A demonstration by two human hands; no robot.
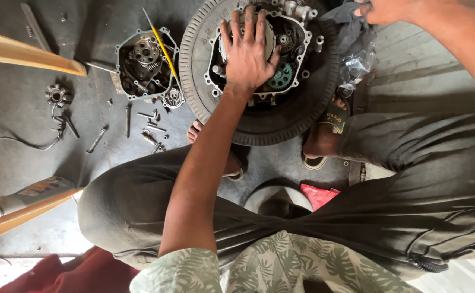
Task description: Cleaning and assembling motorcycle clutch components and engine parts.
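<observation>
A single head-mounted camera supplies the only view. It looks almost straight down from above the squatting person, so the person's own leaf-patterned shirt and dark trousers [357, 211] fill the lower half of the frame. The top of the frame lies forward of the person, the bottom nearest the body. The camera sits close: the left hand [250, 51] and the open grey metal engine case inside a black rubber tyre [270, 127] occupy the upper centre, with the grey concrete floor [20, 108] at the left. The right hand [381, 10] is cut off by the top edge. No second view overlaps.
</observation>
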